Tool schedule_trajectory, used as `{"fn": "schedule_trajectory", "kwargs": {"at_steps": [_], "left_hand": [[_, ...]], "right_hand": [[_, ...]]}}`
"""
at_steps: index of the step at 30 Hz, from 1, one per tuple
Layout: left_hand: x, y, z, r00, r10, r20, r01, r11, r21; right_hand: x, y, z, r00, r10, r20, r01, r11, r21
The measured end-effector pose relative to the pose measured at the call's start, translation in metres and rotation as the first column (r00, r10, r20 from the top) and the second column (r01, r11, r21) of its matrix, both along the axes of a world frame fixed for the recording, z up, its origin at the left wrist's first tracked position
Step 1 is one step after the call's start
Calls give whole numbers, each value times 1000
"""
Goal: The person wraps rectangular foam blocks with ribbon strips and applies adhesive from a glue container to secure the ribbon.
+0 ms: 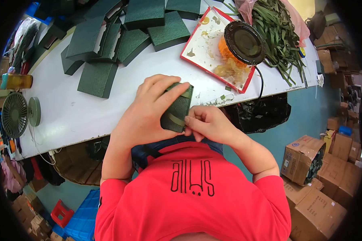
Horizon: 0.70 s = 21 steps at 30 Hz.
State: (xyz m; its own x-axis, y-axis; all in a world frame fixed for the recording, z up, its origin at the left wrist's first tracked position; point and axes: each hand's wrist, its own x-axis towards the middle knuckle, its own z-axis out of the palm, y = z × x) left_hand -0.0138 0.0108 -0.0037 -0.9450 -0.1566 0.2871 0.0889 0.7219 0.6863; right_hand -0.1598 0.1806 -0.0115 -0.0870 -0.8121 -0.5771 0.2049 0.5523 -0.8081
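Red shirt point(149, 209) nearest, left hand point(142, 111) grasps a green box point(178, 108), long axis pointing away; right hand point(208, 123) pinches its near right edge

Green box point(176, 112) in left hand point(149, 105)

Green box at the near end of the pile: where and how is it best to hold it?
Probably grip the long sides of the green box at its near end, coming from the person's side. It lies flat, that end free, while its far end meets other boxes.
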Motion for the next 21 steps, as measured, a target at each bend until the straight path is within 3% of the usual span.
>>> {"fn": "schedule_trajectory", "kwargs": {"at_steps": [2,3,6,12,17,21], "left_hand": [[2,-5,1,1000,27,-5,-27,998,60],[2,-5,1,999,39,-12,-38,998,52],[3,-6,1,997,67,-31,-66,997,38],[3,-5,4,995,84,-55,-83,996,21],[0,0,6,996,67,-53,-68,998,-8],[-1,4,8,997,69,-34,-70,997,-37]], "right_hand": [[1,3,3,992,-115,55,121,987,-107],[6,6,-6,960,-281,-3,271,926,-264],[2,14,-14,804,-584,-112,467,737,-489],[2,21,-12,795,-594,-119,506,759,-411],[9,7,-7,864,-387,-322,272,897,-347],[12,3,-5,849,-240,-470,103,949,-299]]}}
